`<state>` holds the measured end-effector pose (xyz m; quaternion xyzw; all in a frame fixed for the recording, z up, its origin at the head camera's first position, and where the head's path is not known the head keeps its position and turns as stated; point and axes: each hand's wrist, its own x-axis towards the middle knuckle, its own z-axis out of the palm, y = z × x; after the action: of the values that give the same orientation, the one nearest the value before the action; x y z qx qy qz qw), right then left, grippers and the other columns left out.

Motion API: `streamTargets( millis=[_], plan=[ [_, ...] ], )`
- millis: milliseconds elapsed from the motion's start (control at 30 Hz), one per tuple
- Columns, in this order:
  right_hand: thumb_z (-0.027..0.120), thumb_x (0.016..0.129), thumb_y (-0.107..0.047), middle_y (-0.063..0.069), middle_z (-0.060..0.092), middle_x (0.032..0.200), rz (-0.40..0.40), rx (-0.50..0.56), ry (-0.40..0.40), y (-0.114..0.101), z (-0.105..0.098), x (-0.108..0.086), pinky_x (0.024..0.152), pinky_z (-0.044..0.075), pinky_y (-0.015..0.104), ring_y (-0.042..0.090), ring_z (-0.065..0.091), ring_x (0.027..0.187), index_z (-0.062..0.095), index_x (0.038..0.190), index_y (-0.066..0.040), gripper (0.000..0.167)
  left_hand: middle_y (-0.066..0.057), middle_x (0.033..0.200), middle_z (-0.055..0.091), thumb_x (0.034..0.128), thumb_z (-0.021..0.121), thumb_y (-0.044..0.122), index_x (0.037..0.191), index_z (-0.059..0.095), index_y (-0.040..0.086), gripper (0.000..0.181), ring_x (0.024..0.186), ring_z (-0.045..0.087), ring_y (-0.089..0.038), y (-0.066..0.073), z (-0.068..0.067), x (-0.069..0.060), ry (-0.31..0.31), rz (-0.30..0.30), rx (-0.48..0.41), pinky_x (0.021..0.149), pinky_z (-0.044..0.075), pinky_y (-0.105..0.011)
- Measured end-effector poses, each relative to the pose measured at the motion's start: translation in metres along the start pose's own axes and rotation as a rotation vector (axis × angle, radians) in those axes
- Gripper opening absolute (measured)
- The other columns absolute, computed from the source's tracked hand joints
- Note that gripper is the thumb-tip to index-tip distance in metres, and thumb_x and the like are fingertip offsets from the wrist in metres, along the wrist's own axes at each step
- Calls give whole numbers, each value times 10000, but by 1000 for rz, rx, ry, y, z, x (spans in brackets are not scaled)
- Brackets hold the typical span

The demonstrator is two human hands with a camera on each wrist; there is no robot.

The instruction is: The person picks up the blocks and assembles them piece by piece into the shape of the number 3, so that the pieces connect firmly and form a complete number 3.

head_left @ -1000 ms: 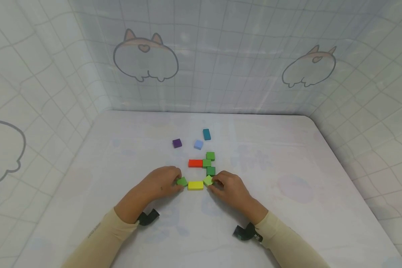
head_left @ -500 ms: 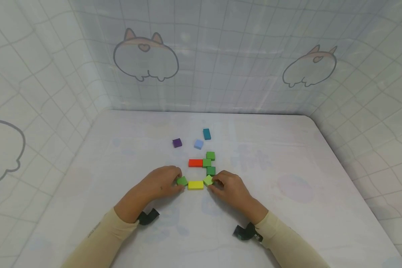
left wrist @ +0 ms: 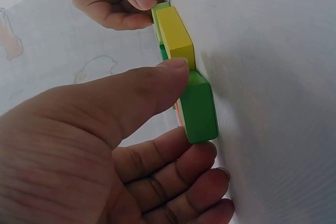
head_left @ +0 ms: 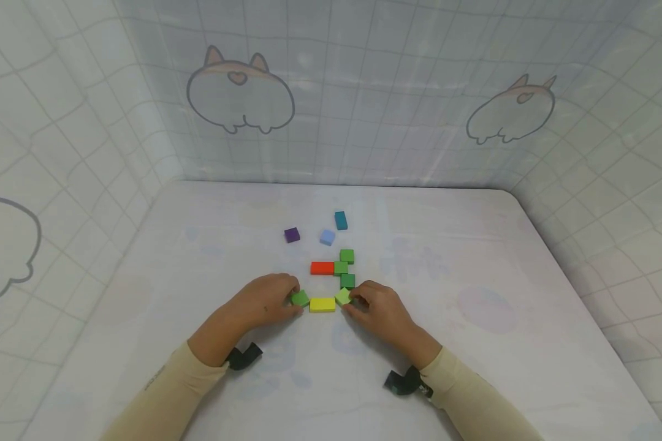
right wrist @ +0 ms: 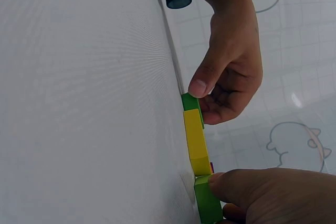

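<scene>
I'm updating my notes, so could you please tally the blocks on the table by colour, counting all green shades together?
Green blocks: 5
Red block: 1
Yellow block: 1
Teal block: 1
Light blue block: 1
Purple block: 1
Total: 10

This is a small screened-off booth: pale grid-patterned sheeting [head_left: 380, 110], printed with outlined cartoon corgis [head_left: 240, 101], closes in the far side and both flanks of a white tabletop [head_left: 447, 245] with rounded far corners. The sheeting blocks any view beyond, so whether this is part of a home or a lab is hard to tell.
</scene>
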<state>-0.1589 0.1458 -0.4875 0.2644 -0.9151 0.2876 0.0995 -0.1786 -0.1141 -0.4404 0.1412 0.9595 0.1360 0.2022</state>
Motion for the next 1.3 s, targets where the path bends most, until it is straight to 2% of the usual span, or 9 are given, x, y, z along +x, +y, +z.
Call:
streamTargets(
  millis=[300, 733, 1300],
  plan=[
    [850, 800, -218, -84, 671, 874, 7, -7, -4, 0, 0, 1, 672, 523, 162, 25, 538, 746, 754, 964, -137, 207, 54, 897, 608, 823, 807, 369, 1089, 667, 152, 371, 841, 551, -158, -2, 2, 2, -3, -17, -10, 828, 550, -351],
    [840, 810, -222, -89, 662, 869, 27, -7, -11, 1, 2, 1, 667, 520, 163, 27, 532, 745, 750, 975, -136, 208, 49, 944, 625, 822, 804, 373, 1125, 668, 150, 400, 871, 558, -157, -3, 1, 3, -15, -21, -17, 847, 555, -366],
    [831, 819, -240, -62, 668, 885, 78, 11, -30, -4, 0, 0, 674, 527, 178, 73, 564, 762, 748, 999, -122, 231, 49, 927, 611, 820, 802, 397, 1125, 658, 147, 420, 863, 551, -161, -4, 2, 2, -8, -15, -29, 844, 552, -363]
  ],
)
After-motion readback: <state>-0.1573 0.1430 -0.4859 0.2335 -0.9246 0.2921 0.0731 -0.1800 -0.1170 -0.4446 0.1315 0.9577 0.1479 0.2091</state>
